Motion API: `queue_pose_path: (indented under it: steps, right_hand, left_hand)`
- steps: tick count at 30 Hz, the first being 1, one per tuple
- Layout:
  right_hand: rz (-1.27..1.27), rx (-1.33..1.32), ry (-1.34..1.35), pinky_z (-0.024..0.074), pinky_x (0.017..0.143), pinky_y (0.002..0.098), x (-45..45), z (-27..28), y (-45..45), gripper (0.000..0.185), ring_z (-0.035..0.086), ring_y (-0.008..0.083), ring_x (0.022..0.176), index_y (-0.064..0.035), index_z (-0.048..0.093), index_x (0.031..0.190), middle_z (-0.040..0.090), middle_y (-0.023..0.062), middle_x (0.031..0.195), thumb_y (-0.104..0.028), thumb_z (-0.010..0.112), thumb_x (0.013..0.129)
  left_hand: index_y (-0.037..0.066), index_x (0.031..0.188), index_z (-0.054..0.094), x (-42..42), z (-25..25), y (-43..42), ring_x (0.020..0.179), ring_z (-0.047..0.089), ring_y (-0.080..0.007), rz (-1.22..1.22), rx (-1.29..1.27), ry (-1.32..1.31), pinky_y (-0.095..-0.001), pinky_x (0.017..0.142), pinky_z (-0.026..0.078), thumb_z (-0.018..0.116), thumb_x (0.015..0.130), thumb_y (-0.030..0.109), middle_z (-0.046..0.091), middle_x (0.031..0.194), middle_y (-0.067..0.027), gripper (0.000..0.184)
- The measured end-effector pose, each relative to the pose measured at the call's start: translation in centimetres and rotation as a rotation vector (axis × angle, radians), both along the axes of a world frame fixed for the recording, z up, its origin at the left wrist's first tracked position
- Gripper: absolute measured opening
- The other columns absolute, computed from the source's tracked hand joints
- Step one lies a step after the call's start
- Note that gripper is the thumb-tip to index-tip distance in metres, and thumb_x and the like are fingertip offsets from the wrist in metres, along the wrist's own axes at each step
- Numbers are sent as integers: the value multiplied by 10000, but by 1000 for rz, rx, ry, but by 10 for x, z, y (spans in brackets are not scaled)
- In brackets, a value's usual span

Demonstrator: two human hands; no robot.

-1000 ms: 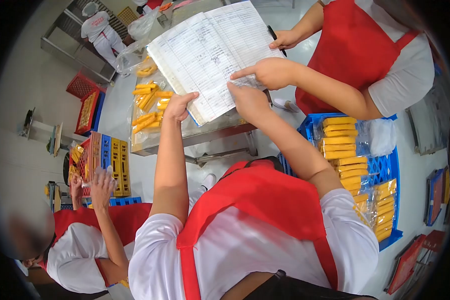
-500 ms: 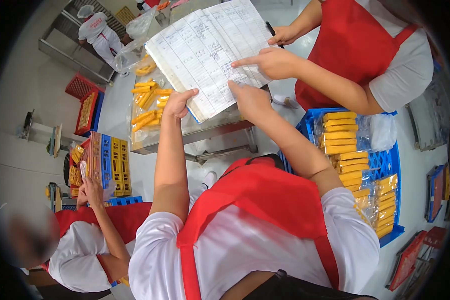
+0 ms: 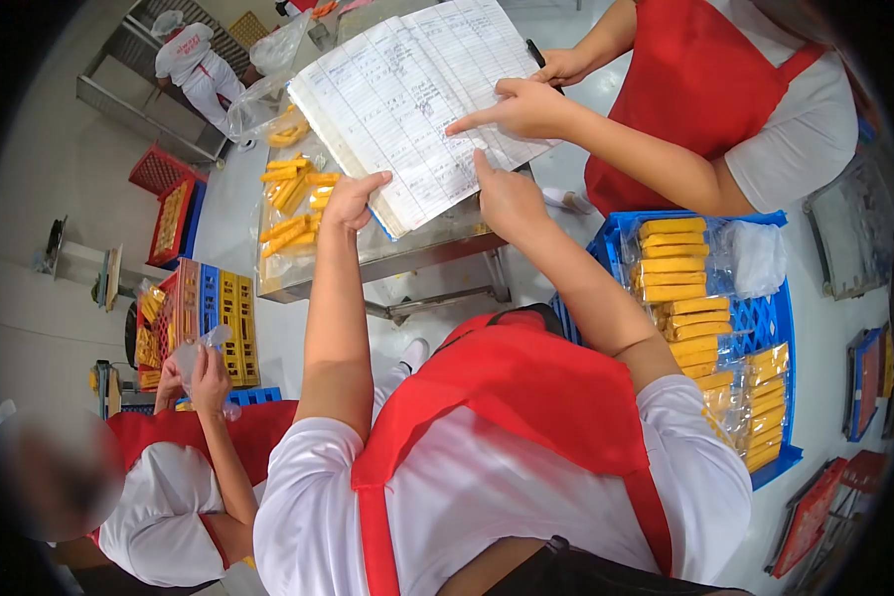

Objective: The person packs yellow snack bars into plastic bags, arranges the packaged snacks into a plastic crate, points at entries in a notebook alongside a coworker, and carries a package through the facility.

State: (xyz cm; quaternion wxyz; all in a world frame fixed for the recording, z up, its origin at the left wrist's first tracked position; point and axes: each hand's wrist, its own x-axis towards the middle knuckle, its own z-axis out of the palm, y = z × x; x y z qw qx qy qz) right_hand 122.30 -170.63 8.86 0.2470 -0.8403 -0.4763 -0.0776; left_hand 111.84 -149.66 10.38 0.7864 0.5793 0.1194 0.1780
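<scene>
the open notebook is found in front of you, raised over the near part of the metal table and hiding some of its top. your left hand has a narrow hold on the notebook's near left corner, thumb on the page. your right hand points with its index finger over the lower page; whether the fingertip touches paper, or the curled fingers hold anything, cannot be told. obstruction noted: a co-worker's pointing hand reaches in from the right, just beyond yours, and covers part of the writing. that person's other hand is at the notebook's right edge with a black pen. yellow sticks lie on the table, left of the notebook. to your right, a blue crate holds wrapped yellow packs and a whitish plastic bundle; your right forearm passes beside its near left side. at your left, a second co-worker holds a clear bag in both hands, near stacked red, blue and yellow crates.
</scene>
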Motion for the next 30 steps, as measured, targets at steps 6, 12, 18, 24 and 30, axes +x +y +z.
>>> queue_pose_path:
  steps: [6, 12, 18, 24, 30]
  right_hand:
    - [-17, 47, 7, 441, 526, 411, 4, -6, -2, 469, 559, 302, 593, 57, 397, 1154, 564, 155, 662, -66, 460, 706]
    - [-19, 57, 48, 436, 538, 419, 5, -5, -3, 453, 557, 314, 602, 69, 407, 1136, 562, 168, 654, -66, 458, 706]
    - [9, 35, 18, 456, 542, 405, 8, 0, -4, 439, 581, 307, 620, 94, 396, 1122, 575, 176, 674, -45, 445, 708]
    - [11, 10, 29, 459, 548, 405, 11, 1, -1, 411, 582, 309, 624, 95, 417, 1098, 575, 179, 676, -45, 440, 713]
    - [16, 26, 13, 458, 541, 404, 10, 2, -2, 412, 582, 310, 618, 95, 419, 1097, 574, 181, 667, -43, 445, 709]
  left_hand:
    - [-51, 1178, 372, -1, -1, 0, 1039, 476, -251, 12, -7, 12, -347, 890, 386, 537, 671, -79, 477, 1148, -146, 534]
    - [-41, 1179, 378, 0, -9, 8, 1039, 478, -247, -9, -11, 18, -345, 891, 384, 542, 670, -77, 478, 1149, -140, 536]
    - [-31, 1199, 350, 2, -12, 11, 1037, 485, -253, -16, 7, 19, -349, 881, 403, 558, 672, -57, 472, 1157, -147, 568]
    - [-36, 1187, 366, 1, -11, 11, 1037, 483, -248, -25, -24, 31, -346, 885, 397, 552, 674, -65, 476, 1153, -143, 546]
    - [-47, 1183, 365, 2, -13, 13, 1035, 484, -250, -12, -23, 39, -349, 885, 398, 546, 683, -61, 476, 1148, -152, 532]
